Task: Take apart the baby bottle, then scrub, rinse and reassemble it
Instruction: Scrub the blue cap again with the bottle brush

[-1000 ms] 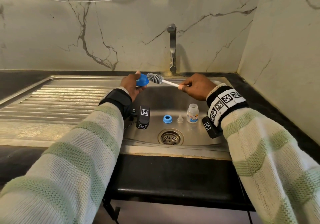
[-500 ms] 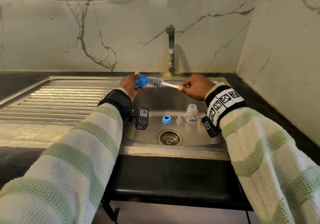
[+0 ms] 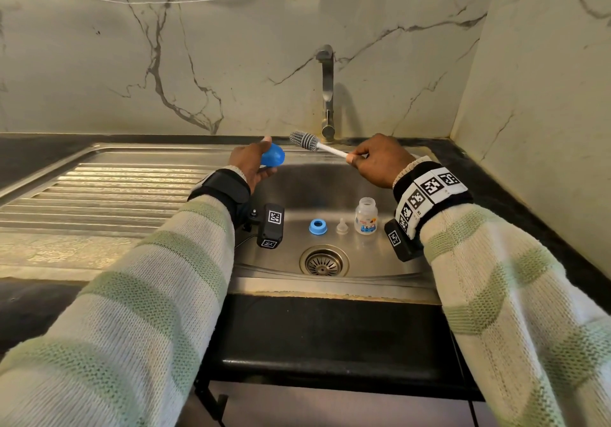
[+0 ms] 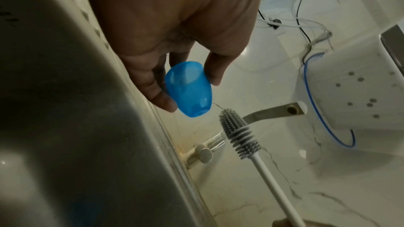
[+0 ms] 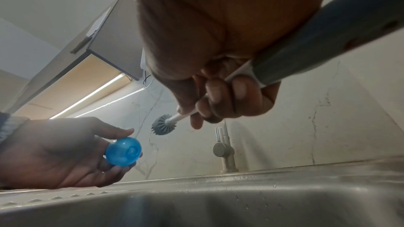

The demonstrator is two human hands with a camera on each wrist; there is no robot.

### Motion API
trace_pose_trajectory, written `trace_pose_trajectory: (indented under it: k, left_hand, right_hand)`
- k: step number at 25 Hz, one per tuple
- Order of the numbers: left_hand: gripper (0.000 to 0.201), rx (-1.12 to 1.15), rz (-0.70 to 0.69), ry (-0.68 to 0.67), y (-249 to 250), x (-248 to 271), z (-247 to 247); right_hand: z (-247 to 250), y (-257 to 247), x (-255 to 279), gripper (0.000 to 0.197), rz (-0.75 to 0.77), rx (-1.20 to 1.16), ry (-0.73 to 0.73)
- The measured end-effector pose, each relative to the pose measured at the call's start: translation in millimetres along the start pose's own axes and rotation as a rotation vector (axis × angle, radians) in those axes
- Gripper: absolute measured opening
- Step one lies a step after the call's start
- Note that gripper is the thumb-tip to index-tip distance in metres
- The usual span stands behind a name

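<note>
The sink is holding the dismantled parts on its floor: the bottle body is standing upright at about one o'clock from the drain, the clear teat is sitting just beside it, and the blue collar ring is lying near eleven o'clock from the drain. None of these is touching another. The tap is showing no water.

I am judging the scrubbing step to be in hand, with the blue cap as the present part. My left hand is pinching the cap between thumb and curled fingertips. My right hand is gripping the white handle of the bottle brush, fingers wrapped round it.

The grey bristle head is sitting just beside the cap, at about two o'clock from it in the head view, apart and not inside. The next move is likely calling for me to turn the cap's mouth toward the bristles and feed the head in.
</note>
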State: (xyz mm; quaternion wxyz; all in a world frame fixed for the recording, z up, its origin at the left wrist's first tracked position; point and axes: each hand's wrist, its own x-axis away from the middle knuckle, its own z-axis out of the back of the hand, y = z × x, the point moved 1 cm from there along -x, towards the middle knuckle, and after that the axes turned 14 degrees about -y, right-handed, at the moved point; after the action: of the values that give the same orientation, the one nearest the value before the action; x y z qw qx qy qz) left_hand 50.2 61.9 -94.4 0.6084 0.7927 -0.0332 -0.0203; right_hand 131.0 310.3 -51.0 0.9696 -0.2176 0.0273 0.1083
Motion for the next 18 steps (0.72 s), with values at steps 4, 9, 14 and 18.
trace_pose_trajectory:
  k: [4, 9, 14, 18]
  left_hand:
    - [0.049, -0.204, 0.089, -0.045, -12.2, -1.4, -7.0]
    - [0.072, -0.885, 0.146, -0.051, -22.3, -7.9, -7.3]
    - [0.057, -1.225, 0.17, -0.113, -35.4, -5.1, -10.2]
    - [0.039, -1.454, 0.304, -0.281, -51.4, -9.6, -4.9]
  right_hand:
    - [-4.5, 3.3, -1.4, 0.027, 0.009, 0.015, -0.047]
    - [-5.1, 7.2, -3.9, 0.027, 0.014, -0.001, -0.03]
    - [-8.2, 5.2, -3.8, 0.028, 0.021, 0.04, -0.053]
    - [-11.4, 5.8, -8.0, 0.027, 0.011, 0.045, -0.074]
